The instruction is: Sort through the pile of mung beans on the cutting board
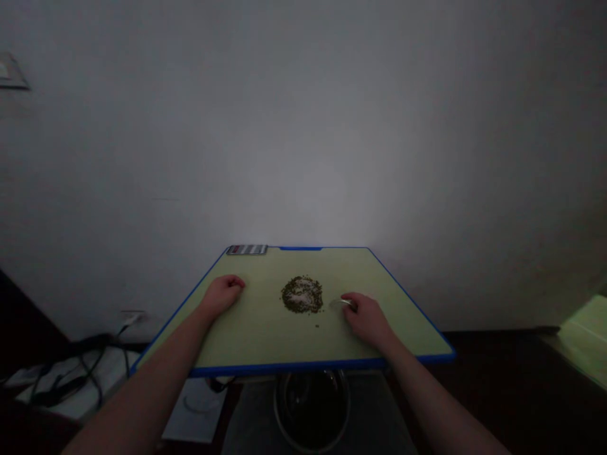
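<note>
A small green table [265,341] with a blue rim stands against a pale wall. In its middle lies a round heap of small dark green grains [302,294] mixed with paler ones. My left hand [221,294] rests on the table left of the heap, fingers curled under, nothing visible in it. To the right of the heap my right hand [365,314] rests with its fingers bent, the fingertips touching a small pale round object [340,304] that I cannot make out clearly.
A striped flat object [246,249] lies at the table's far left corner. A round metal bowl [313,404] sits on the floor below the front edge. Cables [80,366] and a wall socket are at lower left. A green surface [588,335] shows at right.
</note>
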`<state>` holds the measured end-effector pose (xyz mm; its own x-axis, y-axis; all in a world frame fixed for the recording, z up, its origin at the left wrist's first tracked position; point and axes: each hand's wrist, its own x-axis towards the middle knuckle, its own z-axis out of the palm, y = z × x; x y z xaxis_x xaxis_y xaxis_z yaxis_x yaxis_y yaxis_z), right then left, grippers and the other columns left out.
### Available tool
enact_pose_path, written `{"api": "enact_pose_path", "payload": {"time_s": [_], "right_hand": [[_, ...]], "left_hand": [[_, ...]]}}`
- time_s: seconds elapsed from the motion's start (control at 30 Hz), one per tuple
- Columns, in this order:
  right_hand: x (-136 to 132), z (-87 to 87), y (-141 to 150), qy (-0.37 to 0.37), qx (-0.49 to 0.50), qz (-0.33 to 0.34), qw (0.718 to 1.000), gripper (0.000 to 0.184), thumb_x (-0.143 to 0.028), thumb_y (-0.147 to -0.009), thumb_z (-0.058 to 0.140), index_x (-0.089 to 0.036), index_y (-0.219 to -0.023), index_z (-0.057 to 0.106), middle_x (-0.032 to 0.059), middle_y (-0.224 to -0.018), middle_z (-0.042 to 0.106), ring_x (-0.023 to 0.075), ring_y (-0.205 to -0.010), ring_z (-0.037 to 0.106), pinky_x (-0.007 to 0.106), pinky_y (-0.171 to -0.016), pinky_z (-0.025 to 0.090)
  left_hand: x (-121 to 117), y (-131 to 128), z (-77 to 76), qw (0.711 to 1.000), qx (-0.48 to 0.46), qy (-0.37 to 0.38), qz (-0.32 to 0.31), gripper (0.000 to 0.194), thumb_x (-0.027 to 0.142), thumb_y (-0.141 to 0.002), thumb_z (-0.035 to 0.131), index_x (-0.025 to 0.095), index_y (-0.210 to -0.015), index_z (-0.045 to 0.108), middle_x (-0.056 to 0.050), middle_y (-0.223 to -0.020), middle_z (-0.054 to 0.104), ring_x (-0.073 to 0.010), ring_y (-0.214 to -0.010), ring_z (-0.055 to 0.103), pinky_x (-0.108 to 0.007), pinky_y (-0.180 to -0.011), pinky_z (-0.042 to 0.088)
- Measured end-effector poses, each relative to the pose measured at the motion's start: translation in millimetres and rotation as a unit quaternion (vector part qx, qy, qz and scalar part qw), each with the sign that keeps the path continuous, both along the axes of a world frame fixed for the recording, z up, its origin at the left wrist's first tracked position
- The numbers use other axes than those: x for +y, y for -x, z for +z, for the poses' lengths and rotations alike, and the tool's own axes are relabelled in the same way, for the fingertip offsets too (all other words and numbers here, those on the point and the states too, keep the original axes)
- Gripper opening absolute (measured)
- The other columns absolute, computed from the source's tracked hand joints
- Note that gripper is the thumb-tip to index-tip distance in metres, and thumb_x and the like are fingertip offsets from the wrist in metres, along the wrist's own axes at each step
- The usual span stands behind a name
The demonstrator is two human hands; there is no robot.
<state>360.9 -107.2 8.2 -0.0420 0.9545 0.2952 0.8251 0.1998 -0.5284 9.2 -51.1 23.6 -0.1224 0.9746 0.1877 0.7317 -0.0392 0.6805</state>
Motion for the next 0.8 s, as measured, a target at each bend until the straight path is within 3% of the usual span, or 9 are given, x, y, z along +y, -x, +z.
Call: {"api": "enact_pose_path", "payload": {"time_s": [0.17, 0.37, 0.57, 0.8], "right_hand": [[5.2, -0.2, -13.1, 0.0, 0.012, -0.038, 0.999, 0.033, -0.024, -0.072, 0.046, -0.016, -0.102, 0.059, 0.004, -0.074, 0.063, 0.0141, -0.067, 0.055, 0.024, -0.066, 0.038], [5.9, 1.0, -0.5, 0.009, 0.01, 0.031, 0.999, 0.034, -0.023, -0.072, 0.047, -0.017, -0.103, 0.059, 0.0049, -0.081, 0.063, 0.014, -0.073, 0.055, 0.024, -0.068, 0.038], [7.5, 8.6, 9.6, 0.028, 0.003, 0.088, 0.996, 0.032, -0.022, -0.073, 0.047, -0.018, -0.102, 0.06, 0.0034, -0.074, 0.062, 0.0137, -0.068, 0.054, 0.024, -0.068, 0.037], [7.4, 14.0, 12.9, 0.045, -0.002, 0.112, 0.993, 0.031, -0.02, -0.073, 0.047, -0.02, -0.1, 0.061, 0.0018, -0.07, 0.062, 0.0126, -0.064, 0.054, 0.023, -0.064, 0.037]], "left_hand": [[1.9, 1.5, -3.5, 1.0, -0.009, -0.002, -0.008, 0.019, 0.024, -0.058, 0.045, 0.016, -0.068, 0.059, 0.001, -0.054, 0.055, -0.0127, -0.051, 0.049, -0.023, -0.051, 0.036], [1.2, 1.1, -2.0, 1.0, 0.002, -0.005, -0.006, 0.018, 0.024, -0.059, 0.045, 0.016, -0.068, 0.059, 0.001, -0.056, 0.055, -0.0129, -0.054, 0.05, -0.023, -0.052, 0.037], [-3.2, -3.5, 3.7, 1.0, 0.0, 0.0, 0.003, 0.018, 0.023, -0.058, 0.047, 0.016, -0.067, 0.06, 0.001, -0.054, 0.055, -0.0132, -0.054, 0.05, -0.023, -0.052, 0.037], [-3.3, -2.6, 2.1, 1.0, -0.02, -0.002, -0.005, 0.018, 0.023, -0.058, 0.045, 0.016, -0.066, 0.06, 0.002, -0.049, 0.052, -0.0127, -0.05, 0.049, -0.023, -0.051, 0.037]]}}
